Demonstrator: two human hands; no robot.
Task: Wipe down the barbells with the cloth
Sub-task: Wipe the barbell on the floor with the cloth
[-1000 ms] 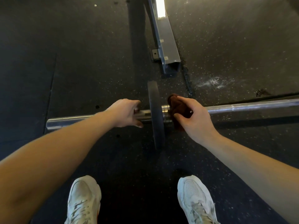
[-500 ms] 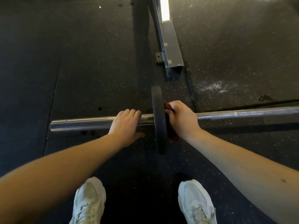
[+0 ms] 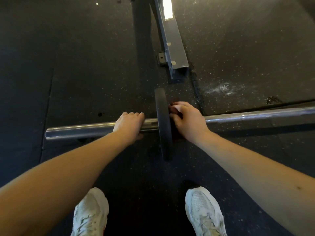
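Observation:
A steel barbell (image 3: pixel 255 115) lies across the dark rubber floor with one thin black plate (image 3: pixel 163 133) standing on edge on its left sleeve. My left hand (image 3: pixel 129 124) grips the sleeve (image 3: pixel 76 131) just left of the plate, fingers curled over the top. My right hand (image 3: pixel 187 121) holds a dark red cloth (image 3: pixel 172 109) bunched round the bar, pressed right against the plate's inner face. Most of the cloth is hidden under my hand.
A grey steel rack foot (image 3: pixel 173 48) runs away from me just beyond the plate, with a bolted bracket (image 3: pixel 161 57) on its left. A white chalk smear (image 3: pixel 221 88) marks the floor at the right. My white shoes (image 3: pixel 202 212) stand close behind the bar.
My right hand slid the cloth left along the bar until it met the plate. My left hand turned from a loose touch into a grip over the sleeve.

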